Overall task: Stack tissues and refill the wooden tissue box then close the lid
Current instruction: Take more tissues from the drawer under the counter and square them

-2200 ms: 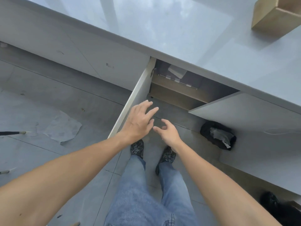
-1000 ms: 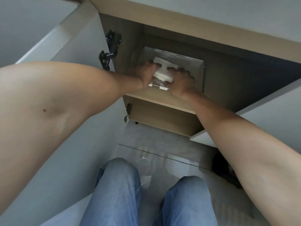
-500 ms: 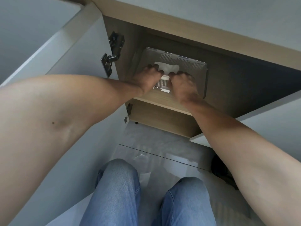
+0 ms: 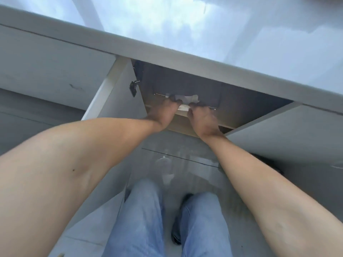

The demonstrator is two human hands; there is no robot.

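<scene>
Both hands reach into an open cabinet under the grey countertop (image 4: 185, 58). My left hand (image 4: 164, 114) and my right hand (image 4: 201, 119) sit side by side at the front of the wooden shelf (image 4: 182, 110), fingers curled onto a grey tissue pack (image 4: 209, 98) with white tissues (image 4: 187, 98) poking from its top. The countertop edge hides most of the pack. The wooden tissue box is out of view.
The cabinet's left door (image 4: 113, 97) stands open with its hinge (image 4: 133, 87) showing. A second door (image 4: 289, 130) hangs open on the right. Below are my jeans-clad legs (image 4: 144, 219), a dark shoe (image 4: 178, 229) and the glossy tiled floor (image 4: 185, 164).
My head has risen, so the countertop now covers the upper cabinet. Both hands have kept hold of the tissue pack and drawn it toward the shelf's front edge.
</scene>
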